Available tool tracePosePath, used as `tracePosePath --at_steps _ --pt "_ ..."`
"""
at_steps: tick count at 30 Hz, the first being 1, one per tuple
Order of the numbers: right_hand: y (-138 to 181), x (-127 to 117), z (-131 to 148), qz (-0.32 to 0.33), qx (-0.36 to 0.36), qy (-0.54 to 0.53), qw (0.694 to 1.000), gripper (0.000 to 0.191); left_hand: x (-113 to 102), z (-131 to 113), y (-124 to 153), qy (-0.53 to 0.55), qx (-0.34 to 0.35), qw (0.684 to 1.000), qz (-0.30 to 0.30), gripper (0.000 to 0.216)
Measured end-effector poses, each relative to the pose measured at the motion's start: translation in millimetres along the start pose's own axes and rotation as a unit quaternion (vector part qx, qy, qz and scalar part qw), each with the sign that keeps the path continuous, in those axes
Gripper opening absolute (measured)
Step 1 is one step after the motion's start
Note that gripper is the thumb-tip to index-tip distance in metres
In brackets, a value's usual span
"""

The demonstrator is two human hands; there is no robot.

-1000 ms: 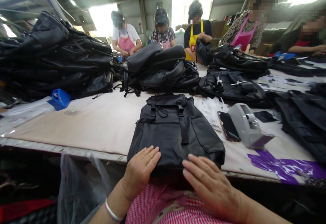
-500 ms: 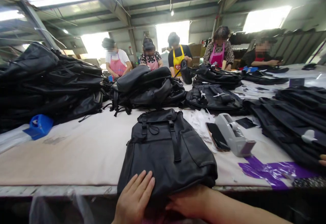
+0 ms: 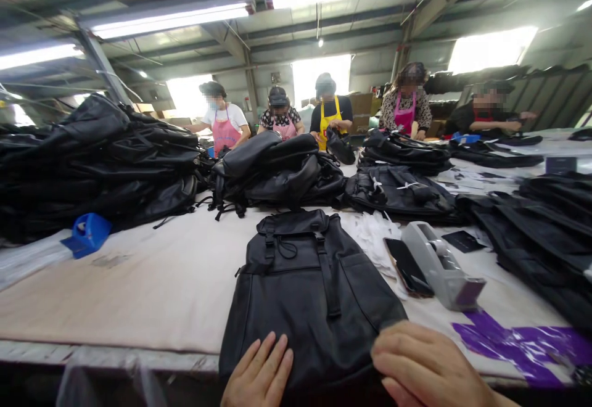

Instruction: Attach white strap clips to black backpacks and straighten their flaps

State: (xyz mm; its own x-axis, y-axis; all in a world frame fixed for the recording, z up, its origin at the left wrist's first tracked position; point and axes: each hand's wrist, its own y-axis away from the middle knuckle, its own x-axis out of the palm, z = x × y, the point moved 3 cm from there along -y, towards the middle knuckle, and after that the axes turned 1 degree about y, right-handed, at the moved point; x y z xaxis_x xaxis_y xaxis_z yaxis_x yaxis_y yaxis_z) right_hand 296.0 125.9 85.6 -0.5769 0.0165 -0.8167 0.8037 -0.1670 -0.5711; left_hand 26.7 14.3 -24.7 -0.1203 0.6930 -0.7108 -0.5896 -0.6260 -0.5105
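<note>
A black backpack [image 3: 305, 308] lies front side up at the near edge of the table, its buckled flap pointing away from me. My left hand [image 3: 261, 370] rests flat on its lower left front, fingers stretched out. At the lower right corner, my right hand [image 3: 416, 357] has its fingers curled against the bag's edge and appears to grip it; the fingertips are partly hidden. Two straps with buckles and a cord loop show near the top of the bag.
Black bags are heaped at the left [image 3: 92, 166] and behind [image 3: 287, 172]. A grey tape dispenser [image 3: 444, 271], a phone [image 3: 409, 268] and purple tape [image 3: 518, 345] are on the right. A blue dispenser [image 3: 87, 234] sits left. Several people work across the table.
My right hand has come out from beneath the backpack's near edge and now touches its lower right corner. The left hand stays flat on the front. The view has tilted up slightly.
</note>
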Motion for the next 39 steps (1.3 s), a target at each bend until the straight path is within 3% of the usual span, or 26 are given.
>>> tracePosePath --at_steps 2,4,8,11,15,17,20,22,24,27,29,34,39 --pt "-25 2 -2 -0.007 -0.007 0.023 1.0 0.03 0 0 -1 -0.006 0.004 1.0 0.016 0.036" --pt "-31 27 -14 0.054 -0.009 0.029 0.998 0.046 -1 -1 1 0.002 -0.001 1.0 0.025 0.037" --pt "2 91 -45 0.213 0.007 -0.029 0.977 0.062 -11 -8 17 0.055 -0.064 0.996 0.008 0.031" --pt "26 110 -57 0.252 0.03 -0.057 0.966 0.064 -26 -10 32 0.104 -0.094 0.987 0.072 0.035" --pt "26 109 -56 0.276 0.034 -0.07 0.958 0.064 -53 23 21 0.272 -0.163 0.944 0.09 0.037" --pt "23 107 -54 0.285 0.035 -0.067 0.956 0.063 -60 52 -4 0.352 -0.224 0.905 0.079 0.04" --pt "21 107 -53 0.284 0.036 -0.065 0.956 0.062 -60 74 -55 0.358 -0.206 0.908 0.068 0.037" --pt "24 109 -53 0.287 0.04 -0.063 0.955 0.061 -46 65 -80 0.338 -0.157 0.922 0.104 0.043" --pt "28 111 -54 0.288 0.05 -0.058 0.955 0.062 -24 40 -87 0.327 -0.092 0.925 0.171 0.051" --pt "28 108 -51 0.284 0.074 -0.039 0.955 0.064 8 4 -73 0.307 -0.07 0.923 0.22 0.055" --pt "22 99 -47 0.281 0.08 -0.021 0.956 0.064 20 -7 -62 0.291 -0.077 0.926 0.227 0.056" --pt "7 69 -34 0.231 0.041 -0.024 0.972 0.066 17 -5 -59 0.256 -0.052 0.939 0.223 0.067" --pt "30 78 -41 0.28 0.079 -0.057 0.955 0.071 12 -1 -63 0.217 -0.004 0.953 0.211 0.071"
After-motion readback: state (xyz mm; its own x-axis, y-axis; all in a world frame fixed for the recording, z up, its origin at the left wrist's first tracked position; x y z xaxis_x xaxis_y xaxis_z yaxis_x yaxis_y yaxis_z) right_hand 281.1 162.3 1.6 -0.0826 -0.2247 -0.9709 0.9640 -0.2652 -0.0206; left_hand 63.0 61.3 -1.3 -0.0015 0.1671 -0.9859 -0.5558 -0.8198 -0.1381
